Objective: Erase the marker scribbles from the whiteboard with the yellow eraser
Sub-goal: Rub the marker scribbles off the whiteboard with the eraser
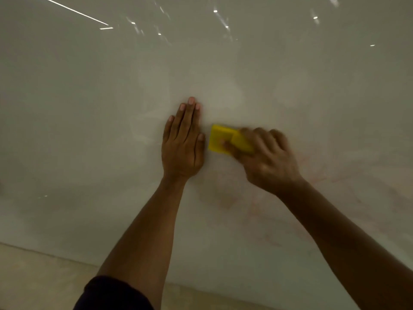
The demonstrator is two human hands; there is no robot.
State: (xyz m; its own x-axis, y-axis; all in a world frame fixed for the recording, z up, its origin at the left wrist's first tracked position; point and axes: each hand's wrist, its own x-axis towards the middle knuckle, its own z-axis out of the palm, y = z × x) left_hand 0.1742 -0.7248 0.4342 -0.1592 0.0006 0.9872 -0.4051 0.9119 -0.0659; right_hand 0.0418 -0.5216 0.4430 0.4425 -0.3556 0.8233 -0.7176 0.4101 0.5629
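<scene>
Glossy whiteboard [223, 63] fills nearly the whole view, ceiling lights reflected along its far upper part, a strip of pale floor [33, 278] at the near lower left. Left hand [183, 142] lies flat on the board, fingers straight and together, palm pressing, holding nothing; looks like a brace. Just right of it, not touching as far as I can tell, sits the yellow eraser [220, 138], pressed against the board under the right hand [266, 157]. Right-hand fingers are curled over the eraser's far and right side, thumb across its face, so it is gripped; the hand is motion-blurred, exact finger layout unclear. Eraser's long axis runs roughly left-right, tilted down toward the right, with its free end poking out left toward the braced hand. Faint reddish marker scribbles [257, 206] remain as smears nearer and to the right of the eraser, below the right wrist and spreading toward the right edge; the board around and beyond the left hand looks clean. My read: mid-wipe, most ink gone, only residue left. Next stroke likely needs to go down and right from the eraser, away from the left hand, and the right hand is already the nearer one. Dark sleeve [111, 294] at the near bottom edge.
</scene>
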